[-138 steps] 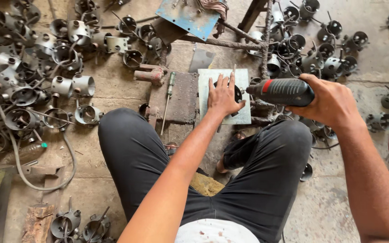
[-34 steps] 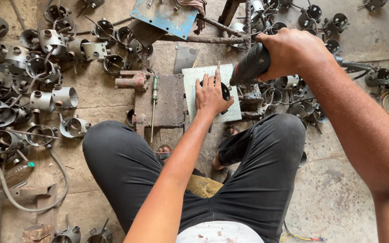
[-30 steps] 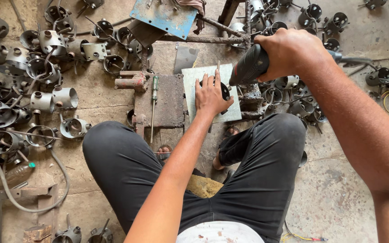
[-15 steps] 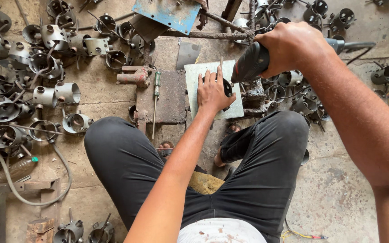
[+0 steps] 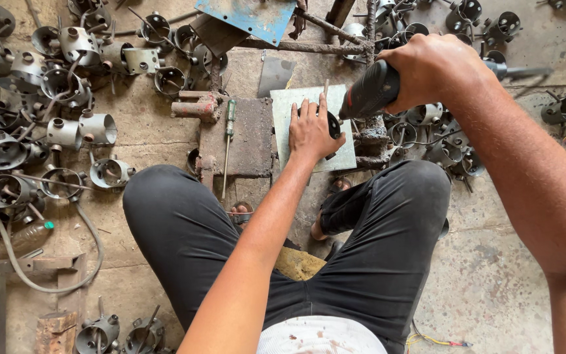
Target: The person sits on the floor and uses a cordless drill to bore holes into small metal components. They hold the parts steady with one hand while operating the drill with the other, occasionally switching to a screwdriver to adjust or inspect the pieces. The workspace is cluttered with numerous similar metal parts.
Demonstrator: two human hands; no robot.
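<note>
My left hand (image 5: 312,131) lies flat, fingers spread, on a pale metal plate (image 5: 286,124) that rests on the floor in front of my knees. My right hand (image 5: 437,69) is shut on the dark body of an angle grinder (image 5: 368,92). The grinder's black disc end (image 5: 333,124) sits just right of my left thumb, over the plate. Whether the disc touches the plate I cannot tell.
A rusty steel block (image 5: 240,137) lies left of the plate, a green-handled screwdriver (image 5: 228,141) beside it. Several round metal housings (image 5: 67,131) crowd the left and upper right floor. A blue sheet (image 5: 247,16) lies beyond. A hose (image 5: 54,282) curls at lower left.
My right hand lifted the grinder from a level hold beside the plate and tilted its disc end down by my left thumb. The left hand has stayed on the plate.
</note>
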